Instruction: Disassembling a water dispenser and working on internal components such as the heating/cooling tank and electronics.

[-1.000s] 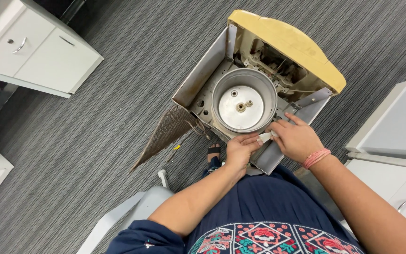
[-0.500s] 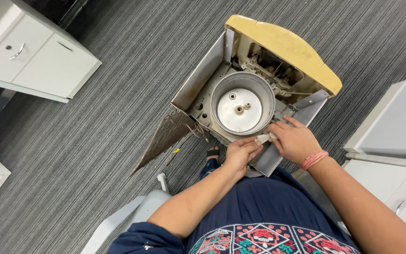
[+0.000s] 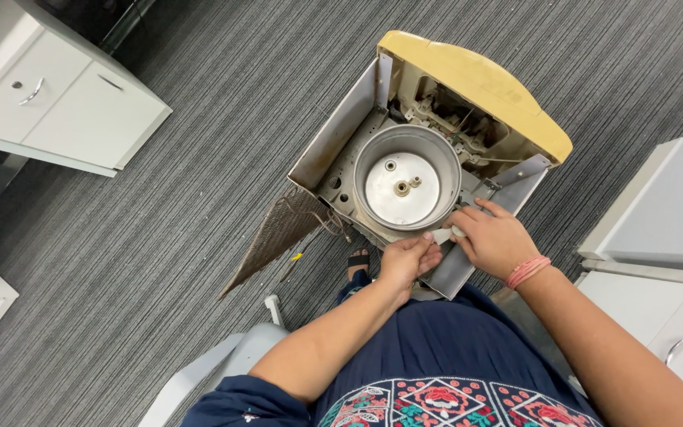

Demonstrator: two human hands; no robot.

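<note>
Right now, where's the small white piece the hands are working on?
The small white piece sits right of centre in the head view, pinched between the left hand and right hand, just below the round metal drum.

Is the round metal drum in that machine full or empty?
Empty. The drum shows its bare pale floor and centre hub, with nothing inside. Both hands work at its near rim.

The small pale piece (image 3: 442, 235) pinched between the hands is mostly covered by fingers, so its kind cannot be told. The near edge of the open appliance (image 3: 436, 158) is hidden behind them. The white cabinets (image 3: 57, 103) are cut off at the left and right edges.
</note>
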